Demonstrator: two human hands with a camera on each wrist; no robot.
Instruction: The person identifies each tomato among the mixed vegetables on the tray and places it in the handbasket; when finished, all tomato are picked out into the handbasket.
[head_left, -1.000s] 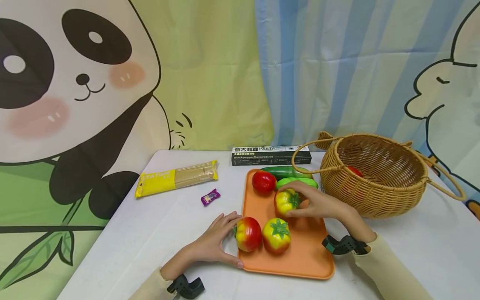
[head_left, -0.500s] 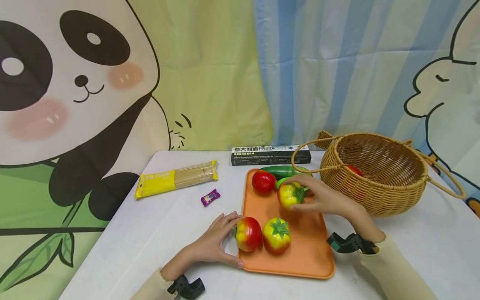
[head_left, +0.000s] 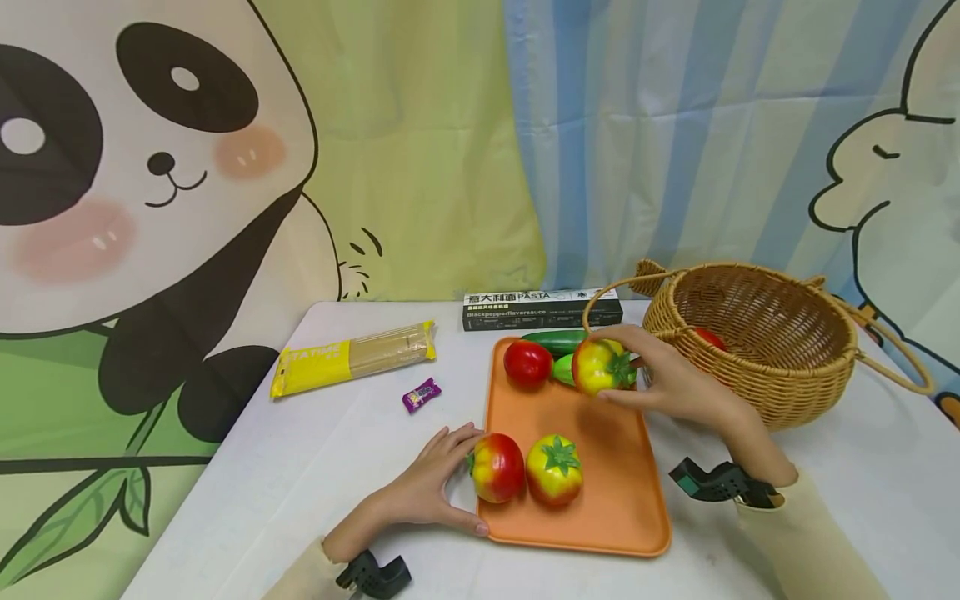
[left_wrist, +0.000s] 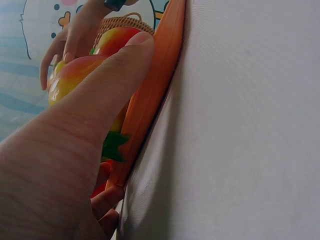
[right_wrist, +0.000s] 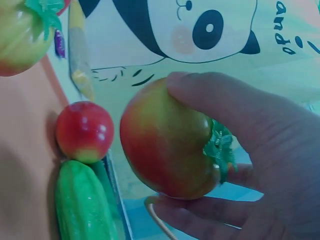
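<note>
My right hand (head_left: 678, 379) grips a yellow-and-red toy tomato (head_left: 595, 367) with a green leafy top, thumb on one side and fingers on the other. It hangs over the far right part of the orange tray (head_left: 600, 517), clear of the tray in the right wrist view. At the tray's left edge rests my left hand (head_left: 423, 483), fingers spread, thumb at the near corner. Beside those fingers lies another red-and-yellow tomato (head_left: 498, 468), with a third tomato (head_left: 553, 471) to its right. A red round fruit (head_left: 527, 363), a light green cucumber (right_wrist: 82, 202) and a dark green cucumber (head_left: 555, 340) lie at the tray's far end.
A wicker basket (head_left: 757, 375) with a red item (head_left: 709, 338) inside stands to the right, its handle reaching toward my right hand. Behind the tray is a black-and-white pasta box (head_left: 542, 312). A yellow noodle pack (head_left: 352, 358) and a purple candy (head_left: 421, 395) lie left.
My right hand has lifted the tomato and carried it to the right and away from me, toward the basket. The left hand has stayed at the tray's edge.
</note>
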